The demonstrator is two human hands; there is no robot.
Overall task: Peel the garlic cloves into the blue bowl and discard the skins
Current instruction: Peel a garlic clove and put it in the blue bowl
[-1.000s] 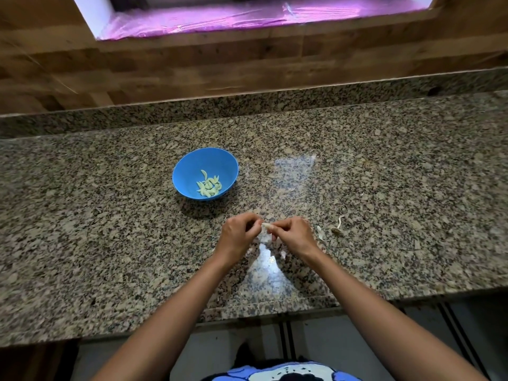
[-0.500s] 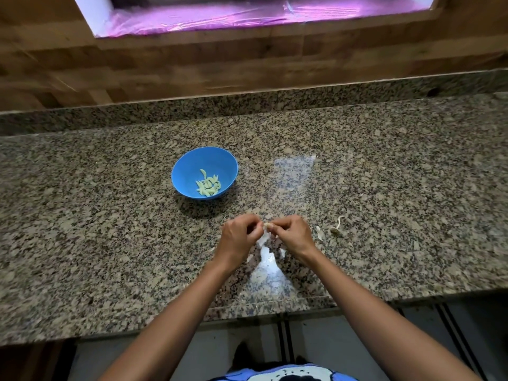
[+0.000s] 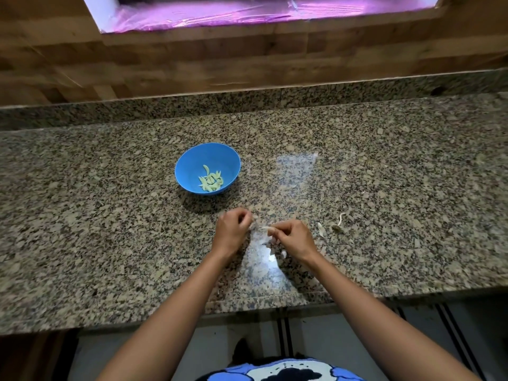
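Both hands work just above the tabletop [image 3: 110,229], close to its near edge. The right hand [image 3: 294,237] has its fingertips drawn together, the grip clamped on a small pale garlic clove [image 3: 267,229] whose tip pokes out toward the other hand. The left hand [image 3: 232,229] sits just beside it with fingers curled in. Its grip looks closed on a strip of skin [image 3: 254,226] coming off the clove, but that spot is blurred and I would not swear to it. My read is that one hand anchors while the other strips. Directly under the two grips lie shed skins [image 3: 283,253], dropped where the work is done. More scraps [image 3: 320,229] and a stem bit [image 3: 336,228] lie near the right grip, on its outer side. The blue bowl [image 3: 198,166] stands beyond the left grip, near but not touching. It probably sits there so a finished clove needs only a short reach. It already holds a small heap of peeled cloves [image 3: 211,182], so the task is well begun. The skins are not yet cleared away.
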